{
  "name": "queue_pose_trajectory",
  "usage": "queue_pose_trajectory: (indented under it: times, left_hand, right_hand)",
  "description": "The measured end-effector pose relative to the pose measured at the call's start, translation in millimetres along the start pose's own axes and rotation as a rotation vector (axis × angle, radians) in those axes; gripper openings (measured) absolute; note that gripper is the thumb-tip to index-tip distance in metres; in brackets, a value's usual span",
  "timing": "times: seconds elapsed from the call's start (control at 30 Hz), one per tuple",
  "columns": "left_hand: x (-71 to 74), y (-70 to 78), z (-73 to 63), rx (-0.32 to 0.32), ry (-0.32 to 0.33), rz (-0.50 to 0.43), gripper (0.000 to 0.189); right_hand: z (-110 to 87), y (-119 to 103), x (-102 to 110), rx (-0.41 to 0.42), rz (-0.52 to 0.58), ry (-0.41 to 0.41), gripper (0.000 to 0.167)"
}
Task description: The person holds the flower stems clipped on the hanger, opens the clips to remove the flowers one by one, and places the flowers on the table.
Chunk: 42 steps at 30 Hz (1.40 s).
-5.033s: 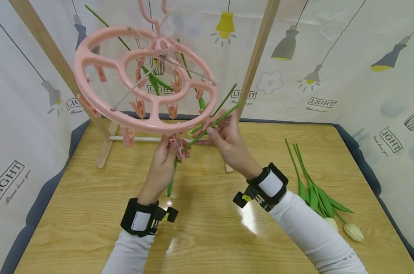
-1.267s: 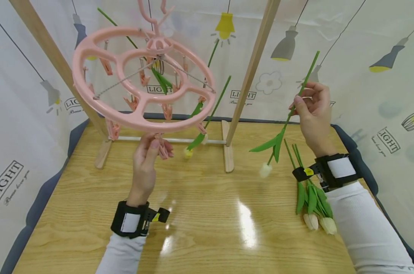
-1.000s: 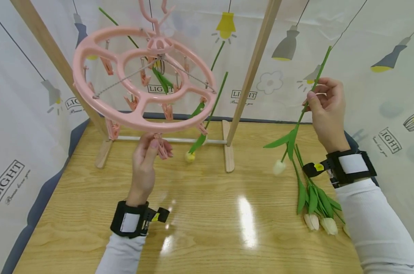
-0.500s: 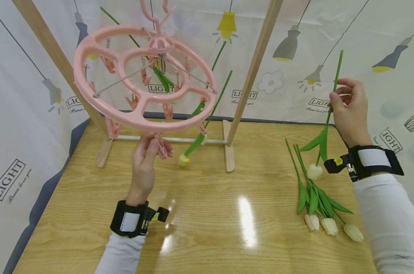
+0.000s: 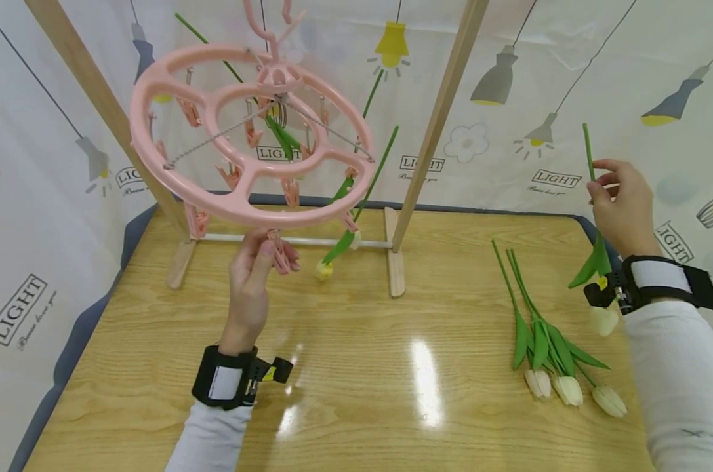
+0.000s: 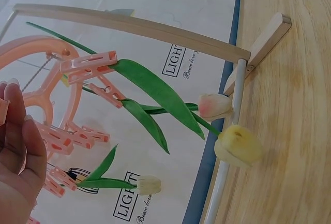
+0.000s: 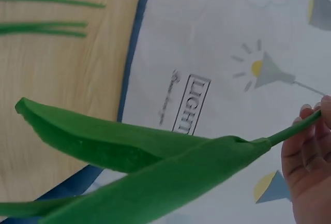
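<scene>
My left hand (image 5: 251, 282) pinches a pink clothespin (image 5: 281, 254) that hangs from the front rim of the round pink clip hanger (image 5: 262, 213). Off to the right, my right hand (image 5: 623, 206) holds a white artificial tulip (image 5: 603, 321) by its stem, flower head downward; the wrist strap partly covers its lower part. In the right wrist view its green leaves (image 7: 155, 182) fill the foreground. Three tulips hang head down from other clips, among them a yellow tulip (image 6: 239, 145), a pinkish-white tulip (image 6: 214, 106) and a white tulip (image 6: 149, 184).
Several white tulips (image 5: 567, 390) lie on the wooden table (image 5: 356, 367) at the right. A wooden stand (image 5: 441, 124) with a white crossbar (image 5: 244, 240) frames the hanger. A patterned curtain (image 5: 509, 39) closes off the back and sides.
Earlier both hands worked at the hanger's front clip around a green stem. The right hand has since carried a tulip rightward, lately lowering it. The left hand stays on the clothespin.
</scene>
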<state>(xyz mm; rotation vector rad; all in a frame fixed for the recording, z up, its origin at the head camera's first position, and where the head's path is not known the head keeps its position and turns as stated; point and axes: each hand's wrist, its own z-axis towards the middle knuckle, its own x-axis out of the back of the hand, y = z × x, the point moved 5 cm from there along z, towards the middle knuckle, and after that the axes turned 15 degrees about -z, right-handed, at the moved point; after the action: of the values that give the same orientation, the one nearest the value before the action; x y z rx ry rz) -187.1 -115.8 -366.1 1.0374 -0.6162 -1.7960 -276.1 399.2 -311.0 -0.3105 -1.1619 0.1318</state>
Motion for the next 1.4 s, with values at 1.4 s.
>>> queue_pose_trajectory:
  times: [1.4]
  left_hand:
    - [-0.1, 0.4, -0.6, -0.012, -0.018, 0.006, 0.018]
  right_hand:
    - [-61.5, 68.0, -109.3, 0.055, -0.318, -0.381, 0.039]
